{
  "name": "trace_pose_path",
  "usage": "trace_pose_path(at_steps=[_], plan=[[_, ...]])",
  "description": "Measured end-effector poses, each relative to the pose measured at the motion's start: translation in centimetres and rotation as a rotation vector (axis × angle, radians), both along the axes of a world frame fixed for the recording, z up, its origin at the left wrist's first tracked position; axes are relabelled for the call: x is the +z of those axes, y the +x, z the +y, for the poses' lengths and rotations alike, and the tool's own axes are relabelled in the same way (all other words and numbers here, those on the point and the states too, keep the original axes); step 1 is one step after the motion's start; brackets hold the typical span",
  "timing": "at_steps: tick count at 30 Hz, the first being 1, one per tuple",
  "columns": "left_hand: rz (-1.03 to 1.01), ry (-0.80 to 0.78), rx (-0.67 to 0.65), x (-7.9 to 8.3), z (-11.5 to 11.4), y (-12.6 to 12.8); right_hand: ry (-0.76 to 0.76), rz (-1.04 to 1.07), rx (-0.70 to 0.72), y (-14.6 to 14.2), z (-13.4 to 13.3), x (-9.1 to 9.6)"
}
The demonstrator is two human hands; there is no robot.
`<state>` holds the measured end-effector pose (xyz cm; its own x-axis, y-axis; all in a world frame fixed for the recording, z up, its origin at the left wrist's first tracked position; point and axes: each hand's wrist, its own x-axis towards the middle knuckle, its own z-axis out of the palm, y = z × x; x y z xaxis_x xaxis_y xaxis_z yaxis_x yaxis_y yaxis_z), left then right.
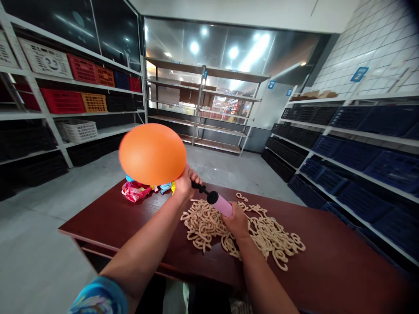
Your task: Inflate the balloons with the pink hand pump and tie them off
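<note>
The orange balloon (152, 153) sits above the table's (327, 248) far left part, against your left hand (186, 184), which grips the black end of the pump (223, 205); the balloon's neck is hidden. Your right hand (238, 221) is wrapped around the pink barrel, over beige loops (203, 220). A red packet (134, 192) lies beneath the balloon. Beyond stand shelves (225, 97).

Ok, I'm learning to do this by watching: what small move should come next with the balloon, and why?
Perhaps tighten the left hand at the base of the orange balloon, to hold air in: it looks round and well filled, and the right hand is busy gripping the pink pump.
</note>
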<state>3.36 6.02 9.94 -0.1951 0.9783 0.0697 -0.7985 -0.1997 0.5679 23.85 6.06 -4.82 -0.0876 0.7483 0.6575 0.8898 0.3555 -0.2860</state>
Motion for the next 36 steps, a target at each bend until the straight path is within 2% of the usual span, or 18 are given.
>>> trace_pose_path(at_steps=[5,8,11,18,21,24,32,34,36], plan=[[0.023,0.090,0.064,3.9,-1.0,-4.8,-0.002,0.039,0.005,-0.1,0.1,0.3],[0.030,0.113,0.083,4.5,-0.8,-5.3,-0.007,0.034,0.001,-0.2,0.1,0.2],[0.022,0.089,0.063,3.2,0.0,-3.7,-0.038,0.016,0.001,0.0,0.0,0.1],[0.012,-0.101,0.003,-2.8,1.6,2.5,-0.066,-0.048,0.009,0.0,-0.3,0.2],[0.005,-0.104,-0.017,-3.8,1.5,3.5,-0.058,-0.059,0.007,-0.2,-0.3,0.2],[0.009,-0.077,-0.001,-2.7,1.1,2.4,-0.035,-0.058,0.015,-0.2,-0.2,0.1],[0.035,0.083,0.079,4.2,-1.3,-5.5,-0.021,-0.030,0.019,-0.2,-0.1,0.3],[0.041,0.108,0.091,4.8,-1.3,-5.9,-0.036,-0.033,0.017,-0.3,-0.1,0.3],[0.029,0.099,0.103,4.4,-0.9,-5.1,-0.052,-0.033,0.010,-0.1,-0.1,0.1]])
